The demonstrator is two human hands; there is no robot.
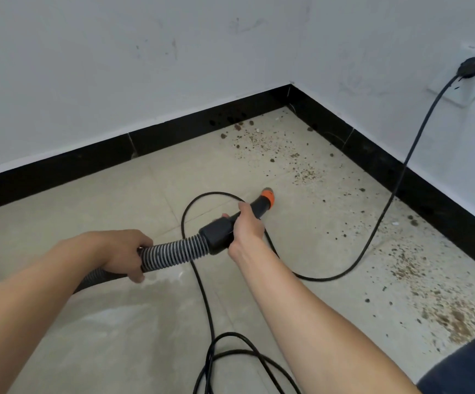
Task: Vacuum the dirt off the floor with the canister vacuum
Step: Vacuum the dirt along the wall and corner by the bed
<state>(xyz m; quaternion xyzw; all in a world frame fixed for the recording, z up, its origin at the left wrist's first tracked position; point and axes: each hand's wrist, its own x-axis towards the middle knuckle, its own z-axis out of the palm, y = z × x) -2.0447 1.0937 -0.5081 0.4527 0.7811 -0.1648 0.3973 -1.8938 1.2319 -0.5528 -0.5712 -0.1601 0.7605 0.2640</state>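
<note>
My right hand (246, 226) is curled round the black handle (220, 234) of the vacuum, thumb on top, just behind the orange tip (269, 195). The tip points away from me toward the corner and sits low over the floor (88, 223); I cannot tell if it touches the tiles. My left hand (125, 253) grips the ribbed grey hose (173, 253) a little behind the handle, fingers wrapped under it, and the hose runs back beneath my left forearm and out of sight.

The dirt (261, 143) lies beyond the tip, scattered as brown crumbs and clumps in the corner and close along the black skirting board (60, 172). A second, thicker patch (444, 308) lies off to my right, well apart from the tip.

A black cord (384, 211) hangs from a plug (471, 66) in the wall socket (463, 95), drops to the floor, loops under my right forearm and round the handle, then coils near the lower edge. The tiles are pale beige with lighter smears near me. The walls (116, 66) are white and scuffed. Dark blue cloth (469, 365) shows at the lower right.
</note>
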